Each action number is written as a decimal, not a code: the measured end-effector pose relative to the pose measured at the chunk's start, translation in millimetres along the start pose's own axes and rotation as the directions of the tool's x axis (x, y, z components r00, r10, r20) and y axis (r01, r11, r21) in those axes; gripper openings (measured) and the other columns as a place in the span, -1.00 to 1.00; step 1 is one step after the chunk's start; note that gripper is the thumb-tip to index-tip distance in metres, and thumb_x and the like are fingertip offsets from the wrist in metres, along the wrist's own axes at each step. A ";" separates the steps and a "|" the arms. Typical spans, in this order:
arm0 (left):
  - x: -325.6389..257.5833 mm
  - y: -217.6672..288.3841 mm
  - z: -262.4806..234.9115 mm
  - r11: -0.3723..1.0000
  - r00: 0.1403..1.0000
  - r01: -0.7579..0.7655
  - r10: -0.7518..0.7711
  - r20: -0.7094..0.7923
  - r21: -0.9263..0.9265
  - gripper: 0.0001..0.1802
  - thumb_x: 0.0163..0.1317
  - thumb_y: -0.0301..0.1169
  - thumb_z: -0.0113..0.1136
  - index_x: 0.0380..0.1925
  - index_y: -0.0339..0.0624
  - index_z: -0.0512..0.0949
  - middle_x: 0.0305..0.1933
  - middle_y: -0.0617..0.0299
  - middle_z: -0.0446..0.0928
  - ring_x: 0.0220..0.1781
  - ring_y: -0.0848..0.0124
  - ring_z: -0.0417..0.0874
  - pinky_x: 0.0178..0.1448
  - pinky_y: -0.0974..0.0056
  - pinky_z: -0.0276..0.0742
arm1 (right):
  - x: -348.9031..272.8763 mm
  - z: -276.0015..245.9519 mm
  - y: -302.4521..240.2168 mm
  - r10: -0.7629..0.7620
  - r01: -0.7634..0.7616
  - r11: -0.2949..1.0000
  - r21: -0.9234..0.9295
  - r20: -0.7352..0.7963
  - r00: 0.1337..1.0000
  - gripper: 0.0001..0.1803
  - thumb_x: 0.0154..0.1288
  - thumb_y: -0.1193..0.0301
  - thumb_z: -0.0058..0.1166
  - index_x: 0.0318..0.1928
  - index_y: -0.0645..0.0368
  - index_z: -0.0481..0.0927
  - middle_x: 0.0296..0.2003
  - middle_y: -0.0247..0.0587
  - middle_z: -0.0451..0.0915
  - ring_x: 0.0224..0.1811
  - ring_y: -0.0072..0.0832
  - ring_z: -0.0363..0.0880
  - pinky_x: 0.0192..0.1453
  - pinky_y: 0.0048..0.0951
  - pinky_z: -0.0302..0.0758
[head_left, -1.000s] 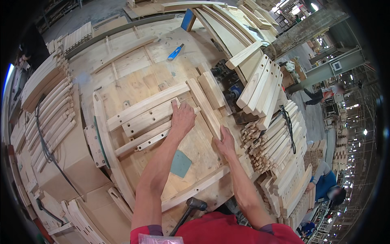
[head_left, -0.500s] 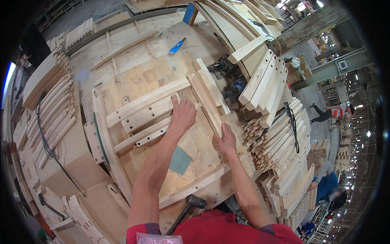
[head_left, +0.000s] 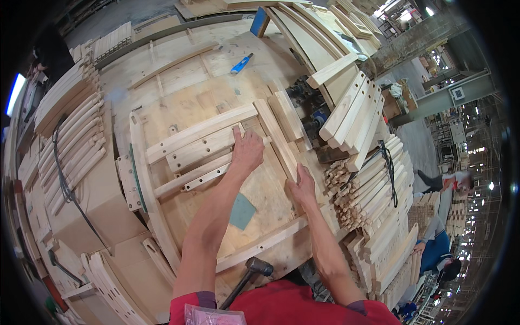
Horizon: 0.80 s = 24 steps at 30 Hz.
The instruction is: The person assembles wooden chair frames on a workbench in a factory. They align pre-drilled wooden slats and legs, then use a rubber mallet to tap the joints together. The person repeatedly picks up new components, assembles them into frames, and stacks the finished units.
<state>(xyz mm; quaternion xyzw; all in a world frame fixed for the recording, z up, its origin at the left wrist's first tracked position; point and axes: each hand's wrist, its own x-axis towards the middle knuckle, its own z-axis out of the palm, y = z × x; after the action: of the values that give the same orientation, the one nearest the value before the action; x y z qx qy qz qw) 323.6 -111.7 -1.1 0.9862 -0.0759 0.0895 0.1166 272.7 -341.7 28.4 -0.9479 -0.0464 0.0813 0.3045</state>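
Observation:
A pale wooden frame lies on the plywood bench top. My left hand [head_left: 248, 151] is closed on the right end of a drilled wooden rail [head_left: 206, 146] between other crosspieces. The top crosspiece [head_left: 203, 132] runs just beyond it. My right hand [head_left: 302, 187] grips the near end of the right side piece [head_left: 273, 132], thumb on the near side. This piece stands close to the crosspieces' right ends; whether the joints are fully closed cannot be seen. The left side piece [head_left: 149, 189] and a near bar [head_left: 262, 247] bound the frame. A black-headed mallet [head_left: 259, 266] lies by my body.
A blue utility knife [head_left: 241, 64] and a green square sheet [head_left: 242, 211] lie on the bench. Dark clamps [head_left: 314, 120] sit past the right side piece. Stacked slats [head_left: 355, 114] and bundled sticks [head_left: 368, 181] stand right, curved slats [head_left: 73, 141] left. A co-worker [head_left: 437, 252] is at lower right.
The view has shifted slightly, moving the bench a little to the right in the picture. Both hands keep their holds on the wood. A distant person at right has changed posture.

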 end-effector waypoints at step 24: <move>32.6 -18.2 -37.2 0.998 0.987 0.028 -0.037 0.153 0.064 0.08 -0.11 0.22 0.42 0.41 -0.05 0.36 0.58 -0.39 0.07 0.65 -0.30 -0.02 0.50 -0.63 -0.15 | -3.4 17.7 -3.0 -0.046 0.031 0.938 -0.345 -0.036 0.998 -0.32 0.32 0.20 0.22 0.28 0.34 0.27 0.00 0.22 0.52 0.06 0.15 0.54 0.06 0.12 0.56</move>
<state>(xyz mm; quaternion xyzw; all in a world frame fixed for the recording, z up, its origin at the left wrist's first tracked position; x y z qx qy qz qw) 352.4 -89.3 36.9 0.9944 -0.0658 0.0133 0.0813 265.9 -329.7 16.4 -0.9870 -0.0720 0.0454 0.1363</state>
